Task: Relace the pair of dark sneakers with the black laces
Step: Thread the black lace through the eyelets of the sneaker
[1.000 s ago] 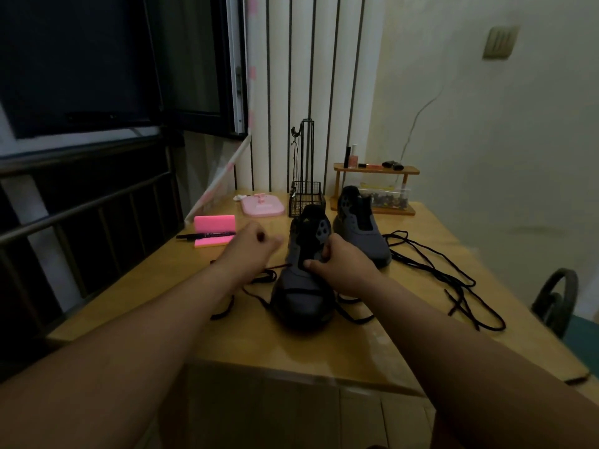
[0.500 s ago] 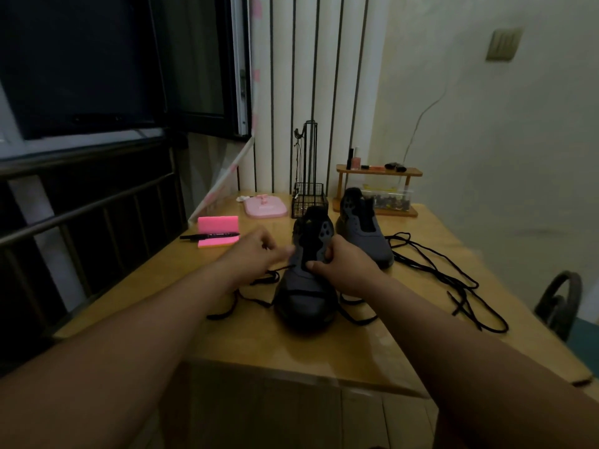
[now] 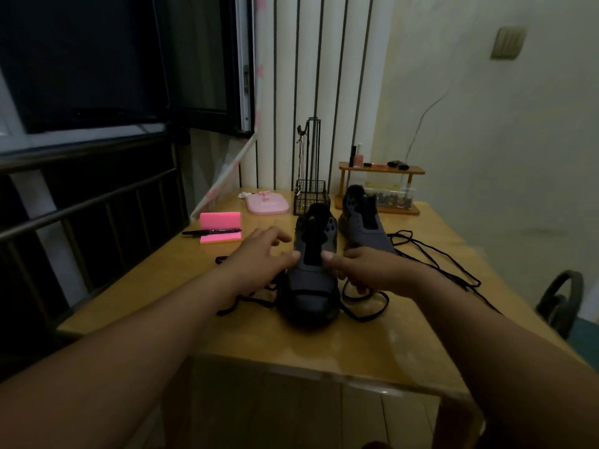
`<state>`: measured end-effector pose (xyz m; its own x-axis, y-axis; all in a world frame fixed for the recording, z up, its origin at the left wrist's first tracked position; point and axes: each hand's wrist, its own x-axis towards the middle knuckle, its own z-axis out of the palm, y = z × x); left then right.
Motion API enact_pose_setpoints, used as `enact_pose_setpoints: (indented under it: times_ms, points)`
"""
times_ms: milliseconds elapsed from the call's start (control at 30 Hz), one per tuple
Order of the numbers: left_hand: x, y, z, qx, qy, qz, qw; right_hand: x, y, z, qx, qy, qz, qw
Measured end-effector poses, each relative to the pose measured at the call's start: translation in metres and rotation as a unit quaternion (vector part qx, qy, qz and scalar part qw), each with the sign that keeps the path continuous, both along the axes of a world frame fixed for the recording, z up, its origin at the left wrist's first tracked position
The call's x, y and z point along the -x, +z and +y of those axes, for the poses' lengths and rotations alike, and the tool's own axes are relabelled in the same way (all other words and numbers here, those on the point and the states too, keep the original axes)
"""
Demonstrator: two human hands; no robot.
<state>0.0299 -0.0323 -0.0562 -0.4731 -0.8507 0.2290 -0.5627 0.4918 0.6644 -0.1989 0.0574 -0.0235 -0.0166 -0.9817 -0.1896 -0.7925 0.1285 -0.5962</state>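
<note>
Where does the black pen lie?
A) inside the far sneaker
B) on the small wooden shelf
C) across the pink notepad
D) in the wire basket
C: the black pen lies across the pink notepad at the table's left side.

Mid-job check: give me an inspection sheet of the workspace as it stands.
Surface: wooden table, glossy.
Job's things: near sneaker, threaded lace crossing its toe end, ends trailing both sides; far sneaker unlaced; loose lace at right.
Clutter: pink sticky notes, black marker, pink holder, wire basket, wooden shelf.
Hands: left hand spread, thumb touching near sneaker; right hand grips its other side.
Cables: thin wall wire.
Surroundings: window, railing, chair.
</note>
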Motion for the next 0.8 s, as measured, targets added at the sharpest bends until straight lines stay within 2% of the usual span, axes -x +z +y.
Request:
enact_pose_setpoints:
  times_ms: [67,133,200,267,333,400,500,600,700,800]
  points:
    - [0.003,-0.001,0.006,0.024,-0.029,-0.015,0.999,0.009,0.003,0.014,-0.091,0.048,0.048,0.994]
    - [0.005,-0.001,0.013,0.046,-0.050,-0.018,0.998,0.010,-0.004,0.022,-0.135,0.092,0.118,0.980]
    - [0.011,-0.001,0.018,0.058,-0.068,-0.036,0.995,0.010,-0.014,0.023,-0.101,0.112,0.180,0.972]
    - [0.016,-0.001,0.020,0.057,-0.079,-0.050,0.994,0.012,-0.019,0.019,-0.035,0.099,0.176,0.979]
    - [0.020,0.000,0.022,0.063,-0.076,-0.044,0.994,0.017,-0.018,0.015,0.018,0.044,0.163,0.985]
    - [0.021,0.000,0.023,0.062,-0.068,-0.036,0.995,0.021,-0.015,0.012,0.009,0.011,0.197,0.980]
    - [0.021,0.001,0.024,0.051,-0.060,-0.034,0.996,0.022,-0.022,0.006,-0.052,0.030,0.219,0.974]
    - [0.019,0.007,0.031,0.035,-0.063,-0.010,0.997,0.023,-0.015,0.005,-0.058,0.025,0.118,0.991]
    - [0.019,0.017,0.036,0.001,-0.085,0.015,0.996,0.015,0.022,0.003,0.034,0.000,-0.043,0.998]
    - [0.020,0.034,0.037,-0.108,-0.144,0.133,0.975,-0.015,0.067,-0.005,0.094,0.023,-0.194,0.976]
